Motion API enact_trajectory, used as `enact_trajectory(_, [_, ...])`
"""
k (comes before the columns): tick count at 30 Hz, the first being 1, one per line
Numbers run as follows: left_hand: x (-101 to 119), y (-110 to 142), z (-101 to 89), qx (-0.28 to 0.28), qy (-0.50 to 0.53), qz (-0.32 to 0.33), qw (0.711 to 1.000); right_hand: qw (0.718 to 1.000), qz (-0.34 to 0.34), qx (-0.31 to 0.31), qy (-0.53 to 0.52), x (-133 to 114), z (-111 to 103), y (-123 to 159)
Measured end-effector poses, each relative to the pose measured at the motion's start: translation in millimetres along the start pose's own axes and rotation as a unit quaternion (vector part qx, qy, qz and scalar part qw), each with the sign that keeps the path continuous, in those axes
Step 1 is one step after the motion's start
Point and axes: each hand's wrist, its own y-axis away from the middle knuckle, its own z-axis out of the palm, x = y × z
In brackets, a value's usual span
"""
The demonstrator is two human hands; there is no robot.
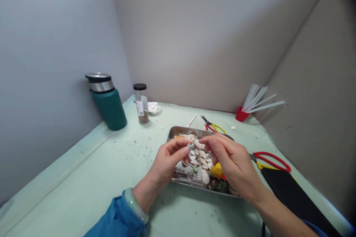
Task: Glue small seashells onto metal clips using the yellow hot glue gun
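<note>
L hand's (pixel 168 158) fingers pinch a small green pc (pixel 190 146) above the tray (pixel 174 129); R hand's (pixel 232 159) grip unclear, fingertips close by. Progress: pc up, not set down; many shells (pixel 205 176) lie loose.

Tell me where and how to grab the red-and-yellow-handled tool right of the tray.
Best taken by the red handle, probably from above and the right: its wide loop lies exposed at that end, while the metal end points left, partly hidden by the right hand, and the yellow handle looks partly covered by the black slab.
</note>
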Motion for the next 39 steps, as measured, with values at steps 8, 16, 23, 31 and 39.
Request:
enact_trajectory(8, [9, 7, -5.8, 0.059, 0.027, 0.034, 0.997, 0.981, -0.063, -0.166, -0.083, -30, 35, 29])
enact_trajectory(16, [49, 17, -63.2, 0.172, -0.303, 0.051, 0.936, 0.933, -0.267, -0.239, -0.031, -18, 92, 62])
enact_trajectory(23, [60, -3, -91.9, 0.175, -0.559, 0.010, 0.810, 0.930, -0.291, -0.223, 0.016, -4, 107, 74])
enact_trajectory(31, [43, -13, -119.8, 0.116, -0.699, -0.008, 0.705, 0.922, -0.300, -0.239, 0.060, 19, 122, 83])
enact_trajectory(39, [40, -15, -128.7, 0.083, -0.724, -0.005, 0.685, 0.925, -0.258, -0.279, 0.020, 23, 124, 81])
